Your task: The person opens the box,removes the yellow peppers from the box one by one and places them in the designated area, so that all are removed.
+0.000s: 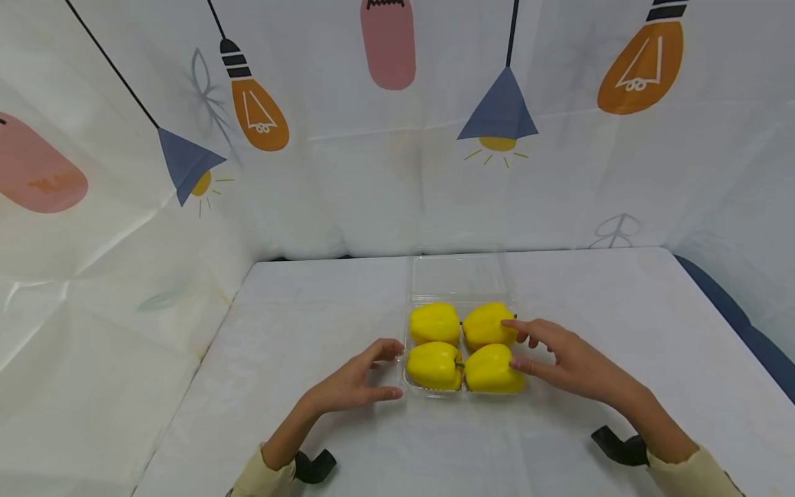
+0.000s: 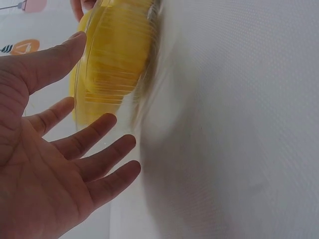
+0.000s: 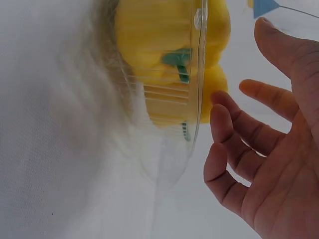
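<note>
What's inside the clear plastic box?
Four glossy yellow bell peppers, two rows of two, sit in the clear plastic box. Its floor beneath them is covered; anything there can't be seen.

Head view above, wrist views beside peppers [image 1: 433,366]

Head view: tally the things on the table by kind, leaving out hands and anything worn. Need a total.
Yellow bell peppers: 4
Clear plastic container, lid open, holding the peppers: 1
Total: 5
</note>
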A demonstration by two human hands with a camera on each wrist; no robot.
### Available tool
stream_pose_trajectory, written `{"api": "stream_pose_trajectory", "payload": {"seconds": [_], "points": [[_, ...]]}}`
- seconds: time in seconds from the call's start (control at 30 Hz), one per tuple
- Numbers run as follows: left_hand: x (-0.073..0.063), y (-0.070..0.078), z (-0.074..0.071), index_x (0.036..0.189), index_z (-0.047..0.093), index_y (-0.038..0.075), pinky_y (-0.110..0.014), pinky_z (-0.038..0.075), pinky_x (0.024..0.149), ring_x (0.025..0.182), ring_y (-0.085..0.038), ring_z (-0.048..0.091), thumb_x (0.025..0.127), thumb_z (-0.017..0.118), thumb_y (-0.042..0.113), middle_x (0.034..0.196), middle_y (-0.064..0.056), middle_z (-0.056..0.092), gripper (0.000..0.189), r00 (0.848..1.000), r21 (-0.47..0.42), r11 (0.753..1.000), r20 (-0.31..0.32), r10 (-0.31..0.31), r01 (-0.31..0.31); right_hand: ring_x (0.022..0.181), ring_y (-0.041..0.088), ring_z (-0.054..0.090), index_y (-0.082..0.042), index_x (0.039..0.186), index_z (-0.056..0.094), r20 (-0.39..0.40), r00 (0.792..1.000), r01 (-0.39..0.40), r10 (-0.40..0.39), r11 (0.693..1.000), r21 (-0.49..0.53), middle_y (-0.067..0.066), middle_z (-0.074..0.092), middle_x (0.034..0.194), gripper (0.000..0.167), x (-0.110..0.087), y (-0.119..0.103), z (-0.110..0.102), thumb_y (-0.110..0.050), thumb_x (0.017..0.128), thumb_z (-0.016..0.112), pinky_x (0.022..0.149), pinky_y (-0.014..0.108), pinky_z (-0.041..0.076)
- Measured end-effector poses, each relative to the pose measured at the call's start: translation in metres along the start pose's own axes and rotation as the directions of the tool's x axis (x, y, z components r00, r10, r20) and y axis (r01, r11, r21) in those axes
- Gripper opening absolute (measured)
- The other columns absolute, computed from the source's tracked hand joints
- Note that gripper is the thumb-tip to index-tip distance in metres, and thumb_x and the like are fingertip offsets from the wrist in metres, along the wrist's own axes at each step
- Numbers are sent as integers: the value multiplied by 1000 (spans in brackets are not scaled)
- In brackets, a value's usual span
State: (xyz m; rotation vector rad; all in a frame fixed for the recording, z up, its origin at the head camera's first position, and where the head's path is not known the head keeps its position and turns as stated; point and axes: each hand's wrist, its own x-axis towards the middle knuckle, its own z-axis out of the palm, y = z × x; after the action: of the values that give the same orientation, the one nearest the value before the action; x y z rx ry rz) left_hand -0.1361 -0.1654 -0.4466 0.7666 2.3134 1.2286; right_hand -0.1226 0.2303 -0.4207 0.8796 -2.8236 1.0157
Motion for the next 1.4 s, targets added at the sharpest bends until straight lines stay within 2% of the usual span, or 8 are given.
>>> {"api": "stream_pose_trajectory", "payload": {"seconds": [0.17, 0.37, 0.63, 0.8, 1.07, 1.27, 1.4], "points": [[0, -1, -1, 145, 36, 19, -49, 34, 109, 131, -22, 46, 88, 75, 35, 145, -1, 45, 71, 1000, 7, 1000, 6, 2, -2, 93, 17, 55, -20, 138, 56, 19, 1000, 15, -15, 1000, 5, -6, 60, 108, 54, 0, -4, 3, -41, 91, 70, 72, 34, 52], [1, 0, -3, 144, 36, 21, -49, 34, 110, 131, -22, 46, 88, 76, 36, 144, -1, 46, 70, 1000, 20, 1000, 8, 5, -5, 91, 12, 53, -23, 134, 59, 45, 999, -13, 14, 1000, -17, -10, 60, 113, 54, 1, -11, 4, -50, 88, 68, 70, 30, 51], [3, 0, -4, 145, 36, 17, -49, 34, 110, 131, -22, 46, 88, 76, 36, 144, -2, 47, 72, 1000, 39, 999, 12, 2, -2, 91, 12, 57, -26, 130, 61, 94, 994, -47, 54, 996, -76, -8, 61, 114, 61, 3, -14, 6, -65, 83, 65, 70, 30, 52], [4, -1, -4, 145, 37, 16, -50, 34, 109, 131, -24, 47, 87, 76, 38, 144, -2, 47, 73, 1000, 38, 999, 19, 13, -13, 90, 10, 59, -25, 127, 63, 83, 996, -13, 24, 992, -124, -10, 62, 111, 61, 4, -15, 10, -67, 82, 64, 72, 30, 52], [4, -1, -4, 145, 36, 18, -46, 33, 111, 133, -21, 46, 86, 78, 38, 143, 1, 48, 75, 1000, 29, 1000, 28, -6, 5, 88, 7, 59, -26, 126, 64, 59, 997, -33, 45, 981, -191, -13, 63, 108, 66, 7, -19, 16, -71, 78, 65, 75, 34, 52], [4, -2, -3, 144, 36, 20, -46, 34, 110, 132, -20, 46, 86, 77, 39, 142, -1, 50, 73, 1000, 37, 999, 28, -13, 12, 83, 7, 58, -26, 124, 65, 6, 1000, -19, 21, 979, -201, -12, 64, 108, 65, 8, -19, 21, -67, 75, 73, 72, 30, 51], [4, -2, -3, 144, 36, 21, -47, 35, 109, 132, -19, 46, 86, 77, 39, 143, -1, 49, 73, 999, 34, 999, 30, -21, 20, 80, 6, 57, -26, 123, 65, 5, 1000, -13, 14, 980, -200, -11, 64, 109, 64, 8, -18, 22, -66, 74, 74, 71, 30, 51]]}}
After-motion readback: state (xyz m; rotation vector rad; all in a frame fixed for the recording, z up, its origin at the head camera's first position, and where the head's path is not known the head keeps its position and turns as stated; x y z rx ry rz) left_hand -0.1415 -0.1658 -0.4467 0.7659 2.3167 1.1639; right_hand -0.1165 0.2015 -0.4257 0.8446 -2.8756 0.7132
